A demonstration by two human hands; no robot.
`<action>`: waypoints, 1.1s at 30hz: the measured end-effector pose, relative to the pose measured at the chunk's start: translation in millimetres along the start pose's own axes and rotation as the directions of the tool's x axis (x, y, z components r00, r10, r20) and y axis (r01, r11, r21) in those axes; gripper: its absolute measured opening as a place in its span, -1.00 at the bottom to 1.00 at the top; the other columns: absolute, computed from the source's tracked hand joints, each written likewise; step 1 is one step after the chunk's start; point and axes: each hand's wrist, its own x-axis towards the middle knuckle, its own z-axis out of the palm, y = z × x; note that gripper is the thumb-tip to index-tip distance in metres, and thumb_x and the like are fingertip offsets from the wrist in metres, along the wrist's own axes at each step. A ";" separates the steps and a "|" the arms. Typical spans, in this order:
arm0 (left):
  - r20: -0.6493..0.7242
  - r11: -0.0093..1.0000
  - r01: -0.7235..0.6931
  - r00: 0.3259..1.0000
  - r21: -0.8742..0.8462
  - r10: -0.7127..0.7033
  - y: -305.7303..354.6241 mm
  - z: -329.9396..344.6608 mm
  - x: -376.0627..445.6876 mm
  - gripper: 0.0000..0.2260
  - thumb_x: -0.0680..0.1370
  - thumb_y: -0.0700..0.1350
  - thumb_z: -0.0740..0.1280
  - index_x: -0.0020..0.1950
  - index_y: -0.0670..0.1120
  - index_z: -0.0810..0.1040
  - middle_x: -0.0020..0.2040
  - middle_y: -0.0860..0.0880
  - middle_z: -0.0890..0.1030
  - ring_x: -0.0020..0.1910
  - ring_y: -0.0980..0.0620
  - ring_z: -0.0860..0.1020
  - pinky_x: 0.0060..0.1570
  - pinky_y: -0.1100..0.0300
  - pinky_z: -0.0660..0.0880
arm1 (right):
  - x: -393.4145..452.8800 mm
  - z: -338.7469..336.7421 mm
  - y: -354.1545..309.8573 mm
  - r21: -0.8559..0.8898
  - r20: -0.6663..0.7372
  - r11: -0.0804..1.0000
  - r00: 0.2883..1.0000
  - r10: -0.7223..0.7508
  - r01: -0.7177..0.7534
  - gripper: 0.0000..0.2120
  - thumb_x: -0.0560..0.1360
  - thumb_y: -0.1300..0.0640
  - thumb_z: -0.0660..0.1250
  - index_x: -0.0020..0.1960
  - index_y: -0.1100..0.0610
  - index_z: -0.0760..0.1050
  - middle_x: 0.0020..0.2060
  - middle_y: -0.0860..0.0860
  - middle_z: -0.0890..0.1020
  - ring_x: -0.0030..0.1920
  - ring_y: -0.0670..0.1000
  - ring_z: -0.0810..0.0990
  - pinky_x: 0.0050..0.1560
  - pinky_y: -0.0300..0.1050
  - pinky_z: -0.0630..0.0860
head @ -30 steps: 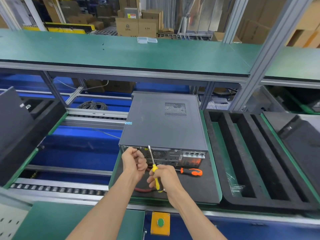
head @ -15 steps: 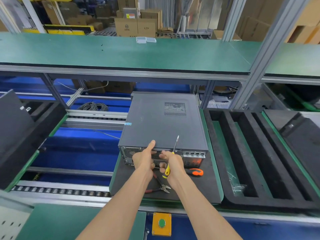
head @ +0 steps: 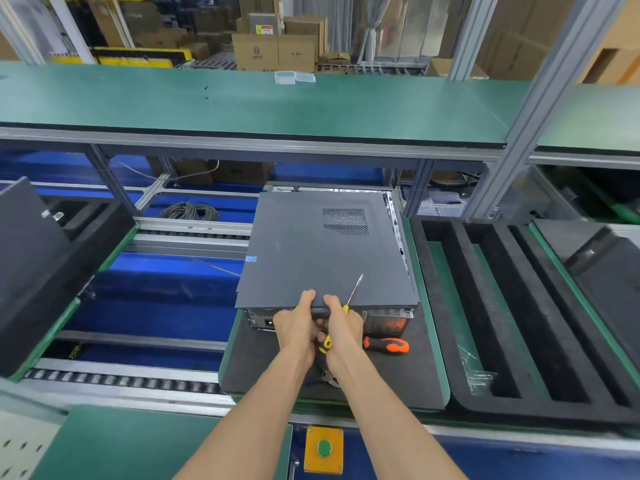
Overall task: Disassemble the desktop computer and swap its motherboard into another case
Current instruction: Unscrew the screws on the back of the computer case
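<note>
Sliding toward the person now, the dark side panel (head: 325, 251) has come back off the computer case (head: 391, 318), baring metal frame along its far and right edges. Both hands grip the panel's near edge: left hand (head: 298, 323) curled over it, right hand (head: 341, 323) beside it, also clutching a yellow-handled screwdriver (head: 349, 299). An orange screwdriver (head: 388, 345) lies on the black mat (head: 263, 368) of the tabletop.

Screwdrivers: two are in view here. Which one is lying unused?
The orange-and-black-handled screwdriver, lying on the black mat right of the hands. The yellow-handled screwdriver is gripped in the right hand.
</note>
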 end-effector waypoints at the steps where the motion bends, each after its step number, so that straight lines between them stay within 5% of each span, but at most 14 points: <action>1: 0.007 1.000 -0.023 1.000 0.016 0.023 1.1 -1.0 -0.5 -0.67 0.47 -0.07 0.50 -0.32 -0.18 0.43 -0.58 -0.05 0.43 -0.67 0.03 0.36 -0.61 0.26 0.30 | -0.5 -1.1 -1.1 0.003 0.006 1.000 1.000 -0.015 0.015 -0.78 0.45 0.03 0.49 -0.03 0.16 0.59 -0.36 0.04 0.65 -0.43 -0.02 0.58 -0.45 -0.16 0.45; 7: 0.033 0.989 -0.146 0.989 -0.031 0.147 14.5 -0.7 -8.4 -0.83 0.40 -0.17 0.58 -0.15 -0.17 0.63 -0.38 -0.02 0.64 -0.53 0.08 0.55 -0.55 0.29 0.42 | -9.0 -2.8 -13.3 0.118 0.066 0.993 0.998 -0.007 -0.001 -0.81 0.44 0.17 0.53 0.01 0.16 0.60 -0.25 0.02 0.73 -0.28 -0.02 0.65 -0.43 -0.16 0.44; 14: 0.212 0.992 -0.014 0.977 -0.124 0.040 24.9 -1.2 -0.4 -0.67 0.48 -0.26 0.47 -0.34 -0.11 0.35 -0.54 0.00 0.21 -0.59 0.07 0.16 -0.41 0.15 0.13 | -15.6 -3.5 -23.6 0.204 0.106 0.979 0.994 -0.007 -0.015 -0.77 0.42 0.25 0.54 0.04 0.18 0.58 -0.16 0.08 0.71 -0.30 0.00 0.62 -0.46 -0.19 0.41; 20: 0.337 0.993 -0.003 0.941 -0.118 0.043 35.8 17.4 -3.0 -0.59 0.49 -0.27 0.44 -0.50 -0.03 0.40 -0.57 0.04 0.23 -0.63 0.11 0.15 -0.59 0.27 0.12 | -20.1 -10.6 -32.4 0.293 0.140 0.956 0.987 -0.074 0.030 -0.79 0.45 0.21 0.52 0.06 0.19 0.60 -0.17 0.08 0.71 -0.26 0.00 0.61 -0.43 -0.17 0.37; 27: 0.449 0.981 0.068 0.893 -0.183 0.022 55.6 74.0 -15.9 -0.70 0.52 -0.31 0.39 -0.34 -0.08 0.41 -0.53 0.06 0.21 -0.65 0.16 0.10 -0.68 0.32 0.10 | -17.5 -36.4 -56.4 0.142 0.102 0.955 0.956 -0.276 0.261 -0.76 0.36 0.06 0.61 -0.12 0.10 0.59 -0.27 0.03 0.59 -0.31 -0.01 0.46 -0.43 -0.15 0.36; 29: 0.484 0.978 0.074 0.875 -0.195 0.030 60.8 94.4 -21.3 -0.75 0.53 -0.33 0.37 -0.28 -0.09 0.44 -0.47 0.05 0.27 -0.64 0.18 0.11 -0.70 0.33 0.08 | -16.0 -54.3 -61.7 0.107 0.087 0.930 0.929 -0.360 0.351 -0.86 0.40 0.23 0.53 -0.10 0.03 0.67 -0.27 0.04 0.64 -0.38 -0.01 0.46 -0.46 -0.17 0.37; 31: 0.517 0.976 0.089 0.855 -0.200 0.028 64.0 114.6 -24.7 -0.75 0.54 -0.34 0.34 -0.27 -0.10 0.42 -0.46 0.05 0.29 -0.65 0.19 0.11 -0.70 0.34 0.07 | -10.6 -76.3 -63.9 0.110 0.007 0.913 0.918 -0.397 0.394 -0.63 0.47 0.41 0.33 -0.02 -0.03 0.70 -0.26 0.05 0.69 -0.46 -0.04 0.48 -0.51 -0.20 0.36; 33: 0.540 0.977 0.103 0.842 -0.189 0.016 64.7 134.1 -28.0 -0.73 0.56 -0.34 0.32 -0.29 -0.10 0.40 -0.50 0.06 0.29 -0.67 0.20 0.11 -0.71 0.35 0.07 | -7.2 -99.7 -68.4 0.201 -0.098 0.895 0.917 -0.387 0.399 -0.57 0.47 0.49 0.17 0.02 0.11 0.69 -0.27 0.15 0.67 -0.53 0.00 0.43 -0.56 -0.24 0.27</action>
